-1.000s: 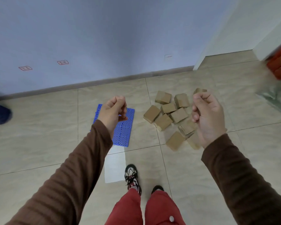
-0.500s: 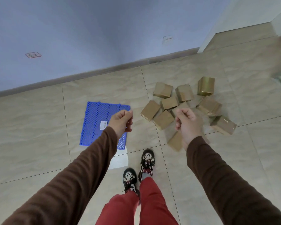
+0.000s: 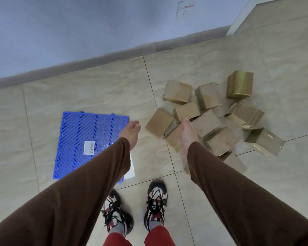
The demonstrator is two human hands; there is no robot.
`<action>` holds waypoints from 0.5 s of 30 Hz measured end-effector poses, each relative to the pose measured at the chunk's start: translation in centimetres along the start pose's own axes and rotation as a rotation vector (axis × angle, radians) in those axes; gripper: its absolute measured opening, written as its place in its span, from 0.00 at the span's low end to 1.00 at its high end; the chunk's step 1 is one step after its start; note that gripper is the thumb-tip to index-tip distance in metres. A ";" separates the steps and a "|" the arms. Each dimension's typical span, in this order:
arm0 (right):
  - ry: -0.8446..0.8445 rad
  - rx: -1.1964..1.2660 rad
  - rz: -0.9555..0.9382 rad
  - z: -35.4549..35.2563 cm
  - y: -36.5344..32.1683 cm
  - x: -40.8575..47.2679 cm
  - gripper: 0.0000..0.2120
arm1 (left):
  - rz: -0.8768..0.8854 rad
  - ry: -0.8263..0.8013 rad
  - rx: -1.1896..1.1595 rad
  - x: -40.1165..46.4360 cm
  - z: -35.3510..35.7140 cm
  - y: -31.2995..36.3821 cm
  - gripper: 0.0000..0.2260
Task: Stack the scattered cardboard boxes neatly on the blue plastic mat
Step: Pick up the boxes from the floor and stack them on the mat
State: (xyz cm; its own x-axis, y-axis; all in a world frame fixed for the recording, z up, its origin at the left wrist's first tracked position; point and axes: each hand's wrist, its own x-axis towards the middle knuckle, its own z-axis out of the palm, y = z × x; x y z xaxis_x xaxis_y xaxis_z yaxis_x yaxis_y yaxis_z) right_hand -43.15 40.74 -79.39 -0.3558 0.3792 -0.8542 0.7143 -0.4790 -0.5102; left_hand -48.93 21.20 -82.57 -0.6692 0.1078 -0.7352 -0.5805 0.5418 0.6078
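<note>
Boxes (image 3: 210,119) heaped on floor, blue mat (image 3: 78,134) bare

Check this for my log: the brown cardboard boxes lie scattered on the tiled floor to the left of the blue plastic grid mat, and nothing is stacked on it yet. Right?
Not quite. The head view shows the brown cardboard boxes scattered on the tiled floor to the right of the blue plastic grid mat, not the left. The rest holds: nothing is stacked on the mat yet.
</note>
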 end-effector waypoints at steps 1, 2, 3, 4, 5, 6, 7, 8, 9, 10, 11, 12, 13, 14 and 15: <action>0.010 0.015 0.031 0.4 0.6 1.9 0.28 | 0.004 -0.001 0.009 1.5 0.5 -0.4 0.19; 0.021 0.025 0.064 0.8 1.3 3.7 0.29 | 0.004 -0.004 0.009 3.0 1.1 -0.9 0.20; 0.035 0.034 0.099 1.3 2.0 5.5 0.31 | -0.003 -0.010 0.003 4.5 1.7 -1.5 0.22; 0.049 0.038 0.132 1.7 2.6 7.1 0.33 | -0.006 -0.016 0.000 6.0 2.4 -2.1 0.23; 0.064 0.042 0.161 2.1 3.3 8.8 0.34 | -0.009 -0.028 -0.003 7.6 3.0 -2.7 0.23; 0.072 0.049 0.185 2.3 4.1 10.4 0.34 | -0.012 -0.041 -0.010 9.0 3.7 -3.3 0.24; 0.070 0.068 0.204 2.6 4.8 12.1 0.35 | -0.019 -0.051 -0.022 10.4 4.4 -4.0 0.24; 0.056 0.097 0.215 2.9 5.5 13.6 0.36 | -0.022 -0.066 -0.033 11.7 5.0 -4.6 0.24; 0.042 0.119 0.219 3.3 6.3 15.3 0.37 | -0.027 -0.079 -0.036 12.9 5.6 -5.1 0.24; 0.033 0.138 0.216 3.7 7.0 16.7 0.38 | -0.029 -0.090 -0.031 14.1 6.2 -5.5 0.24; 0.033 0.161 0.209 4.1 7.7 18.0 0.39 | -0.031 -0.099 -0.021 15.2 6.7 -5.9 0.24; 0.036 0.192 0.200 4.4 8.5 19.3 0.37 | -0.029 -0.106 -0.010 16.4 7.3 -6.3 0.25; 0.023 0.219 0.189 4.8 9.0 20.1 0.34 | -0.028 -0.115 -0.001 17.3 7.7 -6.5 0.25; 0.012 0.215 0.176 5.1 9.4 20.8 0.30 | -0.025 -0.129 0.007 18.2 8.2 -6.7 0.25; 0.008 0.196 0.175 5.4 9.9 21.6 0.26 | -0.025 -0.146 0.016 19.2 8.7 -6.9 0.25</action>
State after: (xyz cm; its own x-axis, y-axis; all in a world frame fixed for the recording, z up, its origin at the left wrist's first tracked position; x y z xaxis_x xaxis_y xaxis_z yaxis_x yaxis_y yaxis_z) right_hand -47.04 39.89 -103.42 -0.2323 0.2830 -0.9306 0.6338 -0.6817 -0.3655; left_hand -53.73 26.81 -103.48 -0.5794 0.2134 -0.7866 -0.5877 0.5593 0.5847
